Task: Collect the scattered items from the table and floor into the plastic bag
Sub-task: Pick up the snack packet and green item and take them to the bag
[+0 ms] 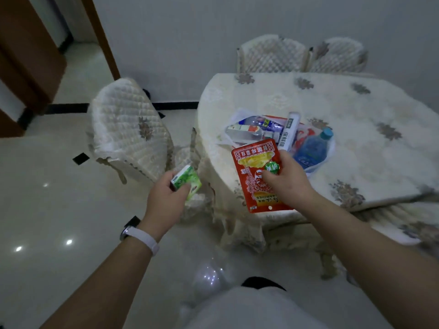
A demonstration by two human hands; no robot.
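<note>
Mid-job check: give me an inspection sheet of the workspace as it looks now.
Surface: table with patterned cloth.
Job's things: plastic bag lies on the table, blue bottle and long white box in it.
Clutter: nothing seen.
Grippers: left hand holds green box; right hand holds red pouch and small green round item.
Cables: nothing seen.
Surroundings: covered chairs, glossy floor.

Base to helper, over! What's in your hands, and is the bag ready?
Left hand grips green box. Right hand pinches red packet plus small green disc. Plastic bag on table, blue bottle inside. Nothing in the way.
</note>
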